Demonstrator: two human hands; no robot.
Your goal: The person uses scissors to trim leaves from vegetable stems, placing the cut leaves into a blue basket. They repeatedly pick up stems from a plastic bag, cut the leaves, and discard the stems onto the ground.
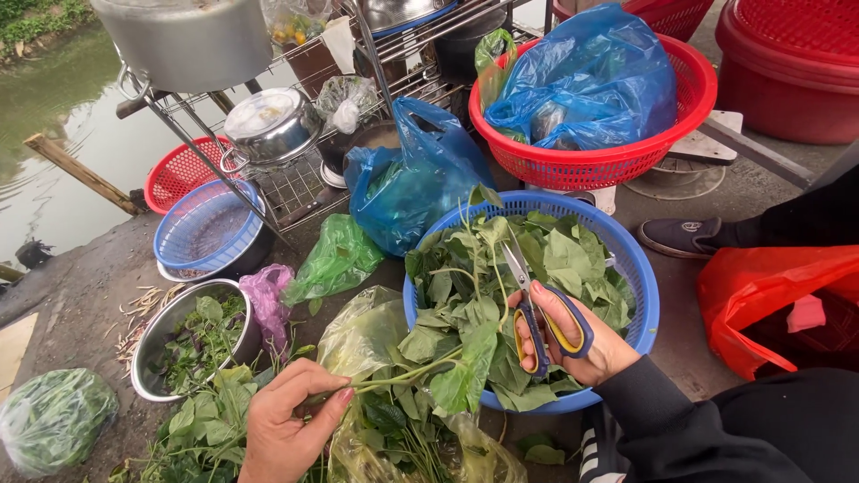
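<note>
Left hand (286, 425) pinches a leafy stem (403, 377) stretched out just in front of the blue basket (640, 295), so the leaves hang over it. Right hand (573, 344) grips scissors (537, 309), blades up above the basket's greens.

The scissors (537, 304) show bright bare metal blades and smooth yellow-and-blue plastic handles. At five o'clock from them the sleeve (662, 420) is matt black cloth. The blue basket (646, 295) is glossy perforated plastic; the red basket (617, 161) at twelve o'clock is the same. Blue bags (420, 179) are thin, shiny, crinkled plastic film. The steel bowl (148, 358) at nine o'clock has a dull polished rim. The ground (698, 322) is rough concrete.
</note>
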